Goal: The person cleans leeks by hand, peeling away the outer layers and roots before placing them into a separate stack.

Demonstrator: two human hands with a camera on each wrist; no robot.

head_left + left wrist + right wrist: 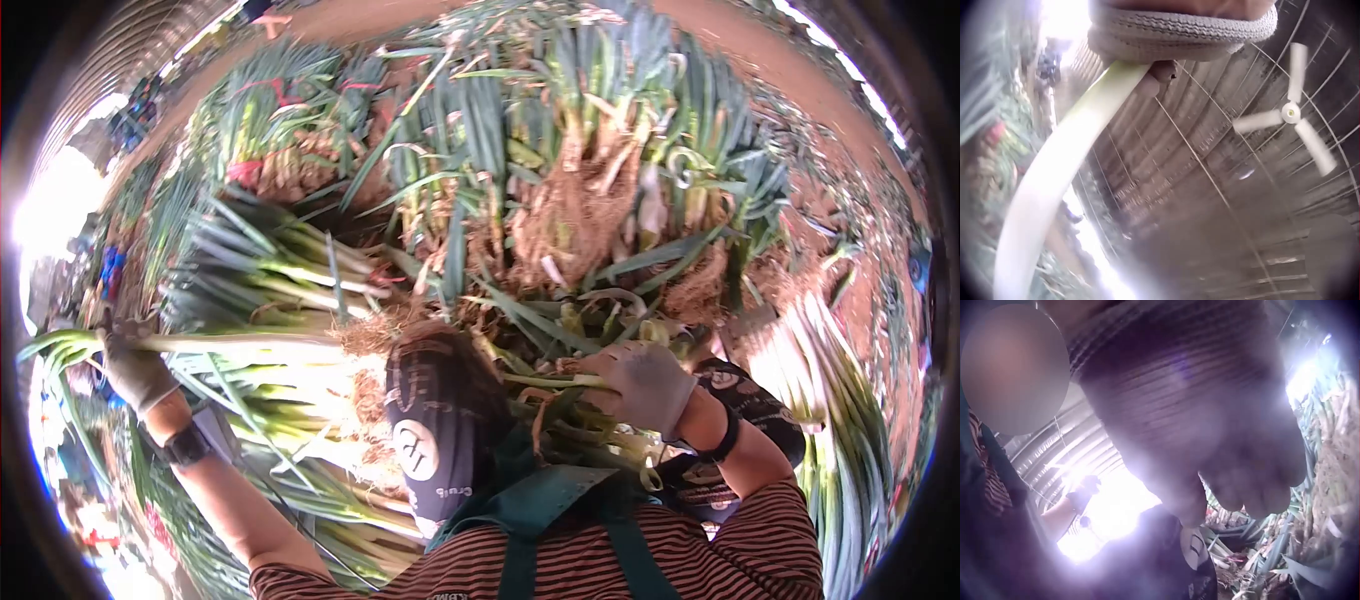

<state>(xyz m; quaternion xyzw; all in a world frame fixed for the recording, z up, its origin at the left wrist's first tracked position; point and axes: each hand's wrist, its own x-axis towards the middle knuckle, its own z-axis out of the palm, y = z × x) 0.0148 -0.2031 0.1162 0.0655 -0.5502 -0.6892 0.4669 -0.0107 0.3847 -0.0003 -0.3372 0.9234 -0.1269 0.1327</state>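
My gloved left hand (138, 370) is out at the far left, gripping a green onion (240, 343) near its leafy end. The long white stalk runs right towards my knee, its roots by the trouser leg; green leaves droop beyond the hand. Up close in the left wrist view, the pale stalk (1054, 169) comes out from under the glove. My gloved right hand (640, 385) is low between my knees, over loose leaves and peelings. A yellow-green leaf (545, 381) lies at its fingertips. In the right wrist view its fingers (1260, 494) hang loosely, and the palm side is hidden.
White-stalked green onions (300, 400) lie in a heap at my left, under the held one. Another pile (830, 400) lies at my right. Upright bunches with roots (580, 200) and red-tied bunches (280, 130) stand ahead. A ceiling fan (1290, 112) hangs overhead.
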